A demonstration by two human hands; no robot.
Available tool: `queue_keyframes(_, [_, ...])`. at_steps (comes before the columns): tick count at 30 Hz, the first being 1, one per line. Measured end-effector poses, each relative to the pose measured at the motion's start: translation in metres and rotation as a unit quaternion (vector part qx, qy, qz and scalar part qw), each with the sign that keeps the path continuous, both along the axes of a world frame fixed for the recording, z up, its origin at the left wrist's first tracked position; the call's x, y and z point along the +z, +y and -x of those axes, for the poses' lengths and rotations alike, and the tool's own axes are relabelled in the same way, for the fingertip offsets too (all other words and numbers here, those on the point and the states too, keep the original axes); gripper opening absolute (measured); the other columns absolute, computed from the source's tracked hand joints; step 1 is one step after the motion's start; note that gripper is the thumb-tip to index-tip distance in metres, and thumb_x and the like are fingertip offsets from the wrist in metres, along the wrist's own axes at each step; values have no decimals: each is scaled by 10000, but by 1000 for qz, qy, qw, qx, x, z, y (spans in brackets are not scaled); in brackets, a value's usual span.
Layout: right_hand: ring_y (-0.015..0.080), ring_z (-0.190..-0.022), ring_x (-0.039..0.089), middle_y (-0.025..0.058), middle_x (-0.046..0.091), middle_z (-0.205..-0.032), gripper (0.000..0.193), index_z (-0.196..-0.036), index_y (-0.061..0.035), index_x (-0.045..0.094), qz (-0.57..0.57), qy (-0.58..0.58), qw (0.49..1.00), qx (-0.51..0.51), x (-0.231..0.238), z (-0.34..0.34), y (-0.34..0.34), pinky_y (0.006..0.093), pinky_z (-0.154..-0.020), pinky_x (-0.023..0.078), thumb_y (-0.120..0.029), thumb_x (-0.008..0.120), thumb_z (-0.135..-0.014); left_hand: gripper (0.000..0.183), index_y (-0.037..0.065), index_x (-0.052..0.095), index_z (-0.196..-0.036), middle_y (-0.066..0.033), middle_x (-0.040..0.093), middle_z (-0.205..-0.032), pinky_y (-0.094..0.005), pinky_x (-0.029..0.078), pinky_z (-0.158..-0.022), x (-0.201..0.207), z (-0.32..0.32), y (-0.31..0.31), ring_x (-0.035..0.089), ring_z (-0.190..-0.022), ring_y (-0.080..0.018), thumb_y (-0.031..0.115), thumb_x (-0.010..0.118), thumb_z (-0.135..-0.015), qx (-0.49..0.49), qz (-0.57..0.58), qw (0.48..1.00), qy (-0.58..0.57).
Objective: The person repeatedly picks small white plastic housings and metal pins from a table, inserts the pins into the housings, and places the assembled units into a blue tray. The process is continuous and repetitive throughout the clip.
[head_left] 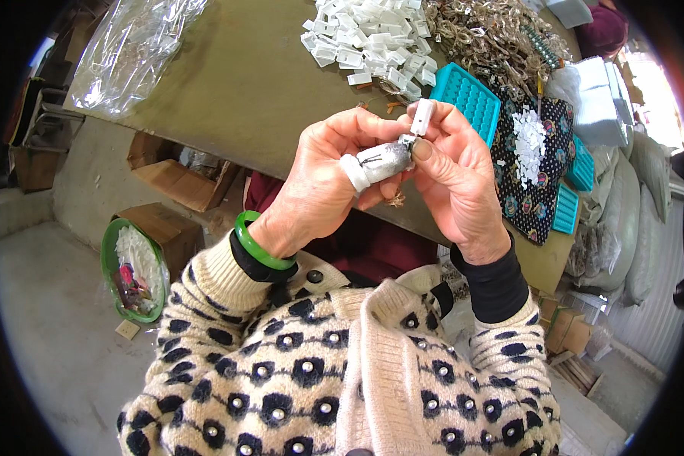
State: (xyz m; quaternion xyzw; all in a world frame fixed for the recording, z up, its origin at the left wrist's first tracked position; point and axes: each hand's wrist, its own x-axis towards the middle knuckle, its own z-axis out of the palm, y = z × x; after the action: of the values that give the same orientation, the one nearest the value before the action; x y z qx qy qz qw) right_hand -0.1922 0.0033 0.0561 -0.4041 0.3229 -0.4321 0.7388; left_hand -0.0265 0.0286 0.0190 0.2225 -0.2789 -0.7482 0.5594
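Observation:
My left hand [319, 171] is closed in a pinch in front of my chest. Its thumb appears wrapped in a white, grey-smudged finger cover [376, 165] with a thick rolled edge. At the thumb's tip is a small shiny piece [407, 140], partly hidden by the fingers. A tuft of brown cord [395, 199] pokes out below the left fingers. My right hand [460, 171] pinches close beside it, fingertips nearly meeting. Above the right thumb a small white plastic piece [423, 117] stands up between the fingers. The fingers hide its lower end.
On the table [228, 83] lie a heap of white plastic pieces [368, 38], tangled brown cords [494, 30], a teal ridged tray [465, 102] and white chips [528, 144] on patterned cloth. Clear plastic film [133, 53] hangs over the left edge. A green basin [114, 258] stands on the floor.

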Motion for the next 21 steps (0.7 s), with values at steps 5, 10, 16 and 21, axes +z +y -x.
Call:
queue_keyframes(5, [146, -1020, 595, 95, 628, -1111, 423, -1294, 4, 497, 92, 92, 991, -28, 0, -3, -5, 286, -884, 483, -77, 655, -910, 144, 48, 625, -1081, -114, 652, -911, -183, 385, -435, -4, 2, -2, 609, -614, -132, 94, 586, -950, -3, -19, 1000, 20])
queue_keyframes(10, [125, -903, 651, 82, 689, -988, 205, -1132, 21, 640, 217, 196, 949, -122, -5, 0, -10, 238, -825, 516, -25, 607, -934, 187, 59, 608, -1128, -144, 665, -1009, -199, 434, -463, -6, 6, -3, 671, -737, -190, 128, 579, -957, -7, -54, 998, 42])
queue_keyframes(16, [137, -844, 684, 85, 712, -937, 140, -1047, 8, 667, 347, 283, 874, -190, -10, -2, -4, 247, -712, 551, 10, 614, -917, 210, 43, 606, -1134, -143, 671, -1026, -215, 441, -467, -5, 11, -3, 673, -746, -193, 124, 593, -940, -3, -73, 996, 59])
queue_keyframes(21, [192, -775, 693, 119, 705, -906, 147, -986, -3, 660, 446, 324, 799, -240, -14, -4, 0, 286, -651, 559, 68, 626, -862, 184, 29, 615, -1096, -100, 664, -961, -223, 427, -462, -6, 18, -2, 594, -628, -130, 95, 596, -926, 25, -49, 998, 27])
